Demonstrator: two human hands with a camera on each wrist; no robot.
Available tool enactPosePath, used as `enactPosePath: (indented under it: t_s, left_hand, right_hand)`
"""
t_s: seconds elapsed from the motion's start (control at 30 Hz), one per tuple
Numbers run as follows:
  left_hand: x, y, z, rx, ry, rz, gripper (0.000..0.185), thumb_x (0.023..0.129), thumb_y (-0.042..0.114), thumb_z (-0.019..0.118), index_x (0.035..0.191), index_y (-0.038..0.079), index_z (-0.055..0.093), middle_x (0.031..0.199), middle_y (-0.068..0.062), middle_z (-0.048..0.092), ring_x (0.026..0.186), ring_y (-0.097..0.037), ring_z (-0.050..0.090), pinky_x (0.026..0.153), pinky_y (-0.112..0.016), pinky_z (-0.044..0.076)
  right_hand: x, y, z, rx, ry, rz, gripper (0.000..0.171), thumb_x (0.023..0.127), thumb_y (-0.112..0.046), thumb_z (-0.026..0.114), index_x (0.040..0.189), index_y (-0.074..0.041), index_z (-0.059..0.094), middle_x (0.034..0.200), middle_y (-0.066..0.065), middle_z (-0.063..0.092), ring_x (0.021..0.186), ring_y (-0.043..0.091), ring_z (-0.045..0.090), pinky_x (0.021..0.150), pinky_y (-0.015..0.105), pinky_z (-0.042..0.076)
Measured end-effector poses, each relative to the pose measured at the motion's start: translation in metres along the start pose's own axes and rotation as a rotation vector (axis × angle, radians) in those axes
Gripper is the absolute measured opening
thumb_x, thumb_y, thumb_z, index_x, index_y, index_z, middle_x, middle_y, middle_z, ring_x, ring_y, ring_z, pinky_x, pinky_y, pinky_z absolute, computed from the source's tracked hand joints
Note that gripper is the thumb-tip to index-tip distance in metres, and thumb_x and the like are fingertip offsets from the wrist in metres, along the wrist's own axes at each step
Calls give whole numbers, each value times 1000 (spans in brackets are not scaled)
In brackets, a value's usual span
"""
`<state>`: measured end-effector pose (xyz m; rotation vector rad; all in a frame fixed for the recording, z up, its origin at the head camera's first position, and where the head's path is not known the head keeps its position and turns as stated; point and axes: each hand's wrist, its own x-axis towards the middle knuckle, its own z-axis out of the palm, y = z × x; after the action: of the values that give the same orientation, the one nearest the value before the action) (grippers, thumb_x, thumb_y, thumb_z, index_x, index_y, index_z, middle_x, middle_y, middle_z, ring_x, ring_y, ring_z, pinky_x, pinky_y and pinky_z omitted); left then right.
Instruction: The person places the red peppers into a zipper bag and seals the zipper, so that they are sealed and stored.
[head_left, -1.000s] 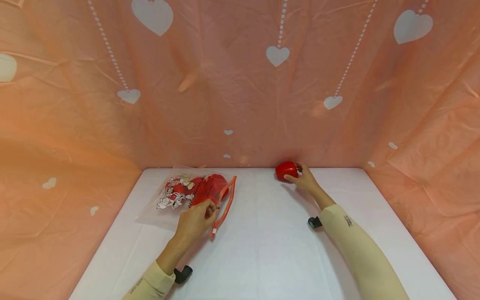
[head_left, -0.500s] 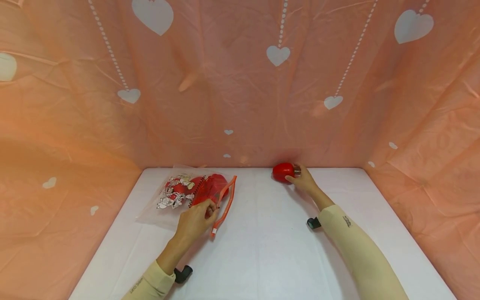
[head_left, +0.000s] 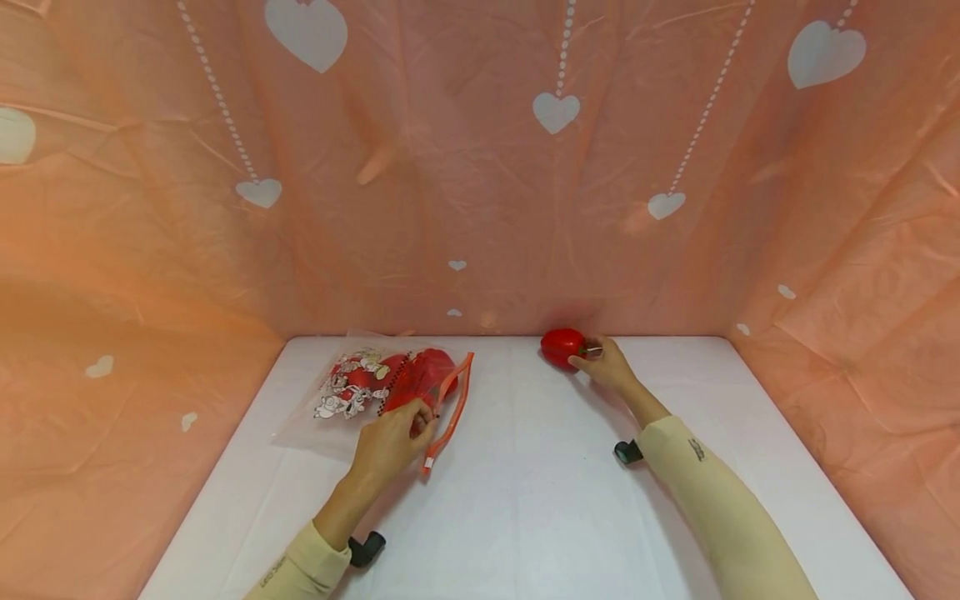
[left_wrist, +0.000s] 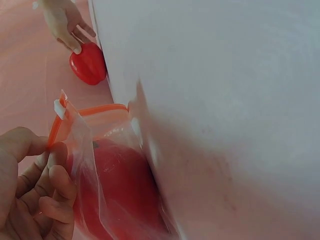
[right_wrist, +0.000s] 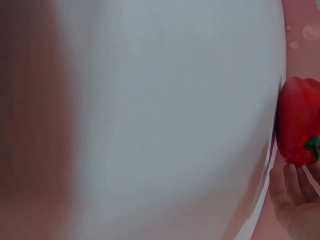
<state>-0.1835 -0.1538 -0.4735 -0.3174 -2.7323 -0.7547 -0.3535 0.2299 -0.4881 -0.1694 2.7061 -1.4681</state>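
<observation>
My left hand pinches the orange zip edge of a clear zip bag printed with cartoon figures. Inside the bag lie red things; in the left wrist view one is a large rounded red shape behind the plastic. At the table's back edge is a red bell pepper on its side, its green stem facing my right hand. Fingertips of that hand touch the pepper's stem end, with the thumb on the near side and the fingers fairly straight.
A white table carries the bag at the back left and the pepper at the back, right of the middle. Orange-pink sheeting with white hearts rises behind and at both sides. A dark wrist camera sits at the left cuff.
The pepper has shifted a little to the left and turned, so more of its stem end shows past my right fingers. My left hand and the bag have stayed still.
</observation>
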Motion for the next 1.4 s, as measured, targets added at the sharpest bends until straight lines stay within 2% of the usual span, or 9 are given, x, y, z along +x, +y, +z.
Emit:
enactPosePath:
  t_s: [0.33,0.57,0.8,1.0,1.2,1.4]
  left_hand:
    - [0,-1,1,-1,13,11,14,93,18,84,94,15,71,75,5,67,62,-10,52,55,-27,47]
    - [-1,0,0,-1,21,15,14,92,18,84,94,15,71,75,6,67,62,-9,52,55,-27,46]
    - [-2,-1,1,-6,35,27,15,92,17,85,94,16,70,74,7,67,61,-8,51,54,-27,46]
    - [-2,0,0,-1,14,11,14,93,17,85,95,15,70,75,5,68,62,-10,52,55,-27,47]
    - [-1,0,0,14,27,25,13,93,17,83,93,16,70,73,7,64,63,-9,53,55,-31,47]
    - [-1,1,0,13,30,33,13,93,16,83,93,15,70,73,7,64,63,-10,54,55,-31,47]
  right_hand:
    - [-11,-9,14,-1,-45,-48,64,101,-18,75,152,8,47,147,30,56,130,46,59,108,54,52]
    - [-20,-16,27,20,-103,-110,62,98,-16,78,148,7,51,137,27,64,123,44,64,105,52,55]
    - [-30,-26,37,13,-138,-130,59,97,-16,79,145,7,54,133,26,68,122,43,65,103,52,56]
    - [-42,-35,44,43,-194,-172,57,96,-15,80,142,8,56,129,25,68,118,41,66,103,50,56]
    - [-50,-42,51,68,-251,-219,54,94,-14,83,138,8,59,123,22,71,112,36,69,100,48,58]
    - [-57,-48,60,72,-305,-231,55,93,-15,83,138,7,60,124,20,71,110,32,69,99,44,59]
